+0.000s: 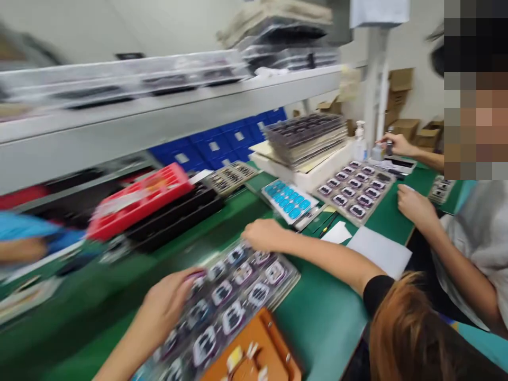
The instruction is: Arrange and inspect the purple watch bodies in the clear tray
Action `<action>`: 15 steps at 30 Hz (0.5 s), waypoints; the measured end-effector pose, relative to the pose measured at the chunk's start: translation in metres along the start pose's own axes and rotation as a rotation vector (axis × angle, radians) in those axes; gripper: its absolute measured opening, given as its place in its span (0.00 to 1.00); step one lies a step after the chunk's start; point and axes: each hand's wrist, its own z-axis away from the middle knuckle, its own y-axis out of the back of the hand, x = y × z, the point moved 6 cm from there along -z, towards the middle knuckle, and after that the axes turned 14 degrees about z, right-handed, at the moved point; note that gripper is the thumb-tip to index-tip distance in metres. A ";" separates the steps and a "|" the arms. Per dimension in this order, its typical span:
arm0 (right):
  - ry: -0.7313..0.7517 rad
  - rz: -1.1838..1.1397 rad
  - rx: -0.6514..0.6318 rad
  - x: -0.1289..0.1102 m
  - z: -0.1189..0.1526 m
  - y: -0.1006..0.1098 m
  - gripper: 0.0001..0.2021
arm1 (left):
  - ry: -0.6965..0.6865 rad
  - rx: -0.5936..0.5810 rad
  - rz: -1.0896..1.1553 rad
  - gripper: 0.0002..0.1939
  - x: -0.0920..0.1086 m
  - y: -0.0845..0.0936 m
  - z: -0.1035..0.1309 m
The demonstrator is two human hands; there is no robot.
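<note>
My left hand [169, 299] reaches in from the lower left over a clear plastic tray [292, 279]. Its fingers are closed at the tray's far edge around a small purple-rimmed part [195, 276], which is blurred and mostly covered by them. Several white-and-black framed parts with purple rims [233, 316] sit in the tray's pockets. An orange-brown fixture [273, 338] with small white and yellow pieces overlaps the tray's near side. My right hand is out of the picture. The hand at the tray's far right end belongs to a co-worker [264, 235] in a black sleeve.
Another tray of purple-rimmed parts [363, 211] lies farther right beside a sheet of blue pieces [288, 200]. A red compartment bin [138, 198] rests on black trays. Stacked trays [305, 137] stand behind. A second co-worker's hands [416, 209] work at the right.
</note>
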 end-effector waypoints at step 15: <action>-0.340 -0.205 0.102 0.032 0.018 -0.009 0.14 | -0.032 -0.198 -0.013 0.15 0.108 -0.060 0.030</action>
